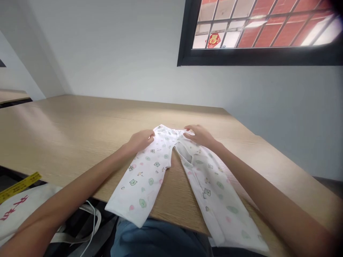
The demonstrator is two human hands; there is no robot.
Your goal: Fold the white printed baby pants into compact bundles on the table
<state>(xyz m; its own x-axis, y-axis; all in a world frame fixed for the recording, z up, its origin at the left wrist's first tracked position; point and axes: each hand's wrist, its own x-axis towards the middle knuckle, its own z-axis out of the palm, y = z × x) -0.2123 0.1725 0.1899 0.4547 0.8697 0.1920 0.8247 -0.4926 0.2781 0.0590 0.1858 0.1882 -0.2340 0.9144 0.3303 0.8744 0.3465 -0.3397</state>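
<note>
A small pair of white baby pants (150,171) with green, pink and brown animal prints lies spread on the wooden table, waistband away from me. Both leg ends hang over the near table edge toward my lap. My left hand (142,140) pinches the pants' left edge just below the waistband. On the other side, my right hand (199,135) rests at the right end of the gathered waistband, thumb and fingers apart. An open slit shows at the crotch, along the inner side of the right leg.
The light wood table (80,132) reaches to a white wall with a dark-framed barred window (257,57). At lower left are a white cloth bag (29,200) with red lettering, a yellow strip (20,187) and a white cable (93,221). Blue clothing (158,239) covers my lap.
</note>
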